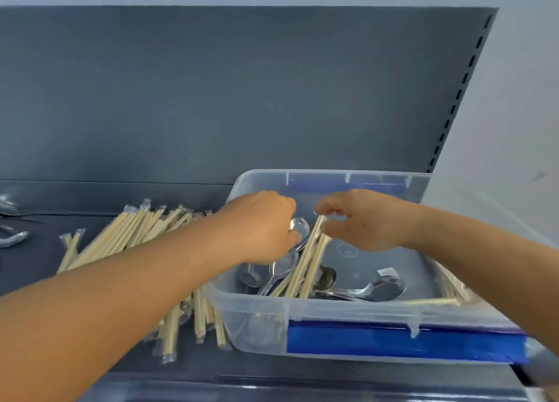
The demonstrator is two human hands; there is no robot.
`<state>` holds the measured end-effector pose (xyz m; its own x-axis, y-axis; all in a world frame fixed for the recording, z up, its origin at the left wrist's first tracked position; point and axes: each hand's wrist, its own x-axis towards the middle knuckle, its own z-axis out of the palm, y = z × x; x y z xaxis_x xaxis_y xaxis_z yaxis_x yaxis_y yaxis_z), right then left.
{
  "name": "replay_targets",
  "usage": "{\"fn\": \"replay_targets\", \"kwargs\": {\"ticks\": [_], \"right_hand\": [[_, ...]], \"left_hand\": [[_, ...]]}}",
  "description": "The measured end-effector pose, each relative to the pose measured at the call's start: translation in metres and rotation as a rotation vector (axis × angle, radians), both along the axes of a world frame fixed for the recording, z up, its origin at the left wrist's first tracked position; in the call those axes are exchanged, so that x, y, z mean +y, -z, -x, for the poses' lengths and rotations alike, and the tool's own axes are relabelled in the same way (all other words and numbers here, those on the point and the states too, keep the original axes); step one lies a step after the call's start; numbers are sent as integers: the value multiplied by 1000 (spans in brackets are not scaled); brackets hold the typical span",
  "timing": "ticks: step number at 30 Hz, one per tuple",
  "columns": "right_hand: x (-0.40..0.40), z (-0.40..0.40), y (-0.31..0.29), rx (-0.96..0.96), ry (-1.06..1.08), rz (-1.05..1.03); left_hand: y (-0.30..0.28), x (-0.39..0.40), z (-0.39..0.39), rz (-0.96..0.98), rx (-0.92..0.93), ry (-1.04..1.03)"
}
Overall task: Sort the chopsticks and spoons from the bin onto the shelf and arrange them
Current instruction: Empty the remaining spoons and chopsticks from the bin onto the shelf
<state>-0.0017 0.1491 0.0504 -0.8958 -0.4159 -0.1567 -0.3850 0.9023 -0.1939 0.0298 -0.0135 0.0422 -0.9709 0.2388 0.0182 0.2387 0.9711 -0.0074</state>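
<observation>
Item 1. Clear rectangular plastic bin with blue band (332,314): stands on the right part of the dark grey metal shelf (127,368), its near wall facing the camera. Contents: several shiny metal spoons (382,289) lying on the bin floor, a leaning bundle of pale wooden chopsticks in clear wrappers (305,265), and a few further chopsticks against the right wall.

Item 2. Left hand (260,226): reaches over the bin's left rim. Fingers are curled downward, touching a clear-wrapped metal spoon (299,227) whose bowl shows just beside the knuckles. The grip appears to hold this spoon, though the fingertips are hidden.

Item 3. Right hand (363,220): reaches in from the right, above the bin interior. Grip narrow, thumb and fingers pinching the top end of the leaning chopstick bundle; the bundle's lower end rests among the spoons near the bin's front wall.

Item 4. Loose heap of wrapped wooden chopsticks (136,235): spread on the shelf to the left of the bin, some passing under the left forearm and touching the bin's left wall.

Item 5. Wrapped metal spoons at the far left (13,238): lie on the shelf, well apart from the bin, partly cut off by the picture edge.

Item 6. Dark grey back panel (211,93): rises upright behind the shelf.
</observation>
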Motion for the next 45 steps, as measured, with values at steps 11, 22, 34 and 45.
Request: {"fn": "replay_targets", "kwargs": {"ticks": [11,22,34,45], "right_hand": [[86,38,34,-134,-81,-101],[134,66,60,-293,118,-290],[117,67,76,-291,159,28],[95,68,77,-251,206,-160]], "left_hand": [[53,57,37,187,-376,-33],[86,85,73,-6,-354,48],[94,85,93,-33,-278,-10],[88,76,95,63,-364,-33]]}}
